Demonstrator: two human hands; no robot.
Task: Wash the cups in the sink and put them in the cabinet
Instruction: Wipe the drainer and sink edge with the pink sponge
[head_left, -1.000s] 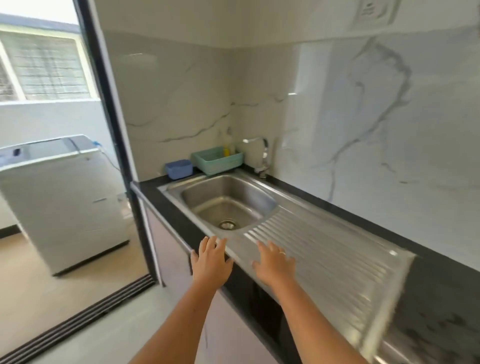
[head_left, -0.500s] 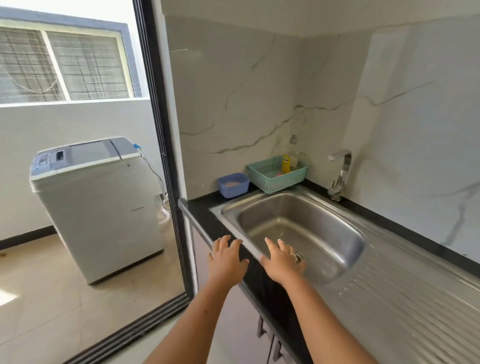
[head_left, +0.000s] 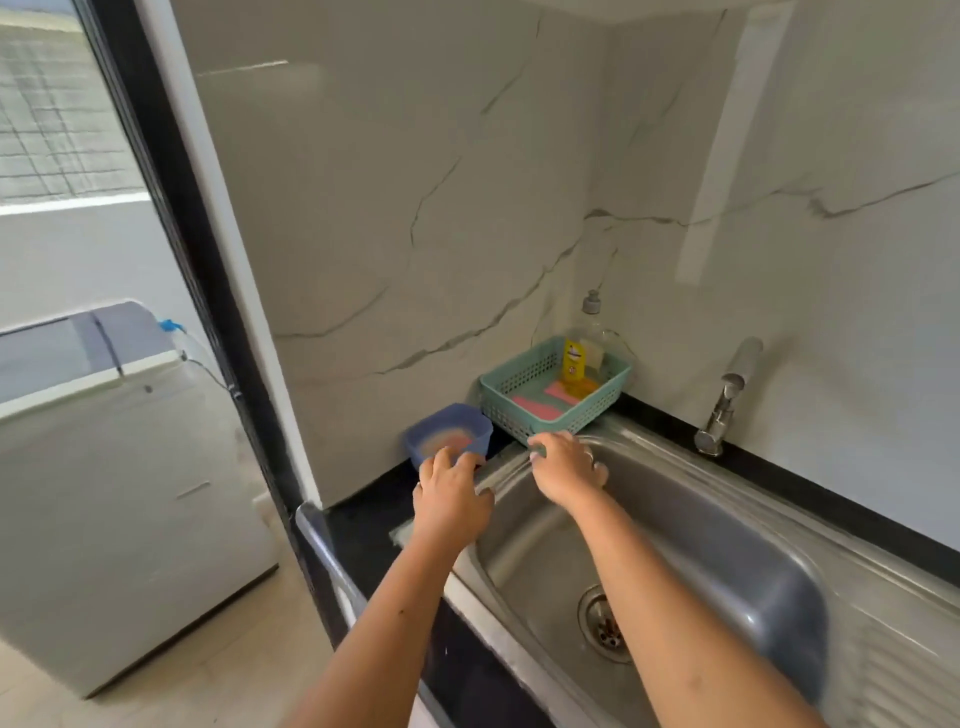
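No cup showed anywhere in view. The sink showed only bare steel and its drain, so the cups' material could not be told. If glass or ceramic, they would likely be slick when wet and chip easily against steel, and would be best taken by the handle or round the body.

The left hand reached over the black surface, its fingers bent at the near rim of a blue tub. The right hand had its fingertips at the near edge of a teal basket. Whether either hand actually gripped could not be told. Both containers looked like light, stiff plastic.

In the basket stood a clear bottle with a yellow label, its print too small to read.
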